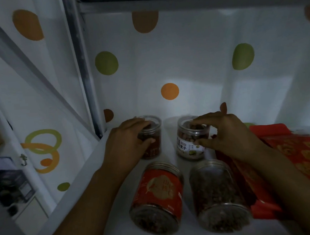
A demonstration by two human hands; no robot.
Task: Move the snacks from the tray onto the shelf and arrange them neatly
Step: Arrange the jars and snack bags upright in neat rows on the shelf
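Four clear snack jars stand on the white shelf [168, 157]. My left hand [126, 140] wraps around the top of a small jar with dark snacks [152, 147] at the back left. My right hand [224, 134] holds the rim of a small jar with a white label [188, 144] at the back right, thumb and fingers pinching its lid edge. In front stand a larger jar with a red label [158, 196] and a larger unlabelled jar of brown snacks [216, 196]. No tray is in view.
Red snack packets [301, 154] lie flat on the shelf to the right, partly under my right forearm. A spotted white cloth [165, 70] covers the back and left wall. A metal upright [83, 71] stands at the back left corner. The light is dim.
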